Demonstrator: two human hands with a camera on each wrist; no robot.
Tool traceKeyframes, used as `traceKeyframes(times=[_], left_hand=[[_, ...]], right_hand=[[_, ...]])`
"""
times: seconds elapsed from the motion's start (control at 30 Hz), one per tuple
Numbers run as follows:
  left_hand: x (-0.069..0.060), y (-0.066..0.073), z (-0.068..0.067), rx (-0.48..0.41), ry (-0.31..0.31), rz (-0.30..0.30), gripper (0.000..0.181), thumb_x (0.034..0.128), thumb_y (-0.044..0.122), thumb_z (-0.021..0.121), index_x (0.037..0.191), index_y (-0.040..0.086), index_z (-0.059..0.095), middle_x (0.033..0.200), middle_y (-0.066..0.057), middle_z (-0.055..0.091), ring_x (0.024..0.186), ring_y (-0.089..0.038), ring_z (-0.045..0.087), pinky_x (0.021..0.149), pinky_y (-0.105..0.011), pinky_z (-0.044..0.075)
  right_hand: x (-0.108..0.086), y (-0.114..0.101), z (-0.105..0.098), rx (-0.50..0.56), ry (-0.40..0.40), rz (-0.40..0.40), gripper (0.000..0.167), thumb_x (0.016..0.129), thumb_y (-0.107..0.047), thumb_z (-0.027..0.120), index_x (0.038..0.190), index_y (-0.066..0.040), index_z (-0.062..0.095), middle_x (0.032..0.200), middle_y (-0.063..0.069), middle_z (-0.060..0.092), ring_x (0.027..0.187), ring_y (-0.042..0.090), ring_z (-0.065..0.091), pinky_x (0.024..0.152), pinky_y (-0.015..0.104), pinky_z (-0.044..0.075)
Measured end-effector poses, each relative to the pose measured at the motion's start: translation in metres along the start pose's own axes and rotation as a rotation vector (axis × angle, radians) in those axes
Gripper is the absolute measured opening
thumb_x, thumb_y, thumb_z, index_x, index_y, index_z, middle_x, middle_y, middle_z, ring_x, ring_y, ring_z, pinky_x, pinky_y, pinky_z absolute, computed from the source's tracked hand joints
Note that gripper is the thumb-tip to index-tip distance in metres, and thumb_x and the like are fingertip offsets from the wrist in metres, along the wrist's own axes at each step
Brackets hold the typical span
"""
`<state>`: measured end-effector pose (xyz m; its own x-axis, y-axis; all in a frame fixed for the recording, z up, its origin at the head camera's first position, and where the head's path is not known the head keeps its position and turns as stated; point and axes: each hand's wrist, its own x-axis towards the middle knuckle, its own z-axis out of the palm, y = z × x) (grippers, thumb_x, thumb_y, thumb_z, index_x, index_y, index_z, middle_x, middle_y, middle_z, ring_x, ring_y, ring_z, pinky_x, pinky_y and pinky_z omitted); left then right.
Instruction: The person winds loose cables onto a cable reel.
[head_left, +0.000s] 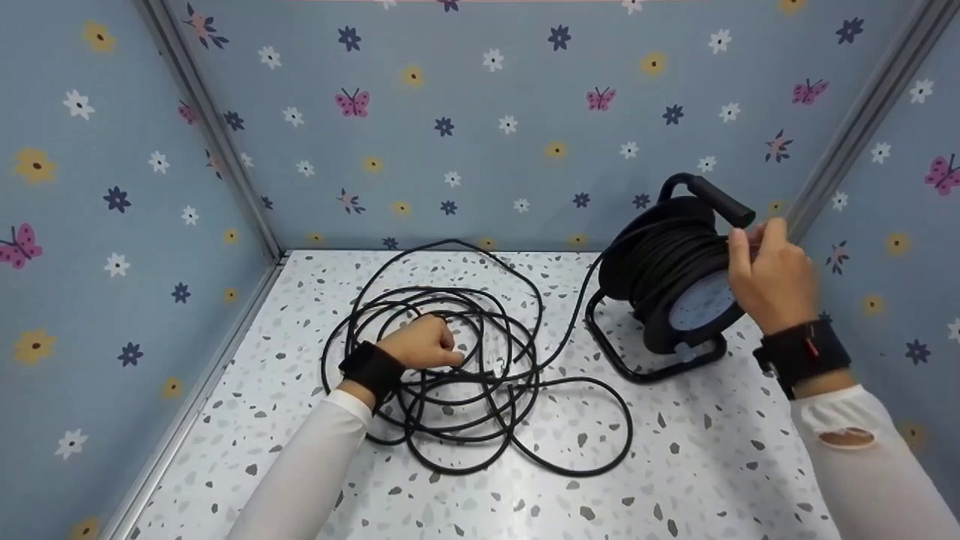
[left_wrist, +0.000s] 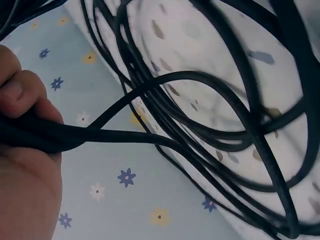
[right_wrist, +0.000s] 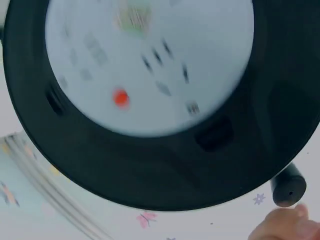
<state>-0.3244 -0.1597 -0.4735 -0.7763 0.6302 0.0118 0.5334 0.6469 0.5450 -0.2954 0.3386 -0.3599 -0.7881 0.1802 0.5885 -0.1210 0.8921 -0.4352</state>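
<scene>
A black cable reel stands on a tube frame at the right, cable wound round its drum. My right hand is at the upper right of its pale-centred side disc, fingers bent close to the free end of the carrying handle. In the right wrist view only some fingers show beside the handle end, and whatever lies between them is hidden. Over loose coils of black cable, my left hand grips strands of it, seen clearly in the left wrist view within the curled fingers.
The coils lie on a white speckled surface, one strand running up to the reel. Blue flower-patterned panels enclose the back and both sides, with grey metal strips at the corners.
</scene>
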Motion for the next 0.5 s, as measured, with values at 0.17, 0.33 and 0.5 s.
traceKeyframes(times=[0.17,0.33,0.5], left_hand=[[0.002,-0.001,0.011,0.242,0.057,0.007,0.065,0.1038,0.04,0.068,0.049,0.025,0.035,0.047,0.014,0.026,0.045,-0.007,0.023,0.055,-0.03,0.037],[0.002,-0.002,0.022,0.394,0.082,0.049,0.067,0.1076,0.044,0.064,0.051,0.023,0.035,0.048,0.012,0.026,0.049,-0.011,0.028,0.091,-0.047,0.052],[0.001,-0.004,0.027,0.457,0.05,0.046,0.067,0.1038,0.049,0.068,0.051,0.022,0.037,0.049,0.011,0.03,0.051,-0.014,0.033,0.09,-0.05,0.05]], right_hand=[[-0.039,0.029,0.017,-0.038,-0.072,-0.056,0.049,0.114,-0.029,0.044,0.069,-0.011,0.047,0.058,0.014,0.045,0.054,0.042,0.052,0.053,0.05,0.034],[-0.061,0.053,0.036,-0.105,-0.398,-0.047,0.049,0.111,-0.025,0.043,0.063,-0.016,0.047,0.062,0.01,0.053,0.057,0.033,0.056,0.055,0.046,0.04],[-0.074,0.06,0.055,-0.131,-0.622,-0.075,0.043,0.11,-0.032,0.05,0.071,-0.014,0.057,0.072,0.01,0.063,0.065,0.029,0.06,0.062,0.047,0.046]])
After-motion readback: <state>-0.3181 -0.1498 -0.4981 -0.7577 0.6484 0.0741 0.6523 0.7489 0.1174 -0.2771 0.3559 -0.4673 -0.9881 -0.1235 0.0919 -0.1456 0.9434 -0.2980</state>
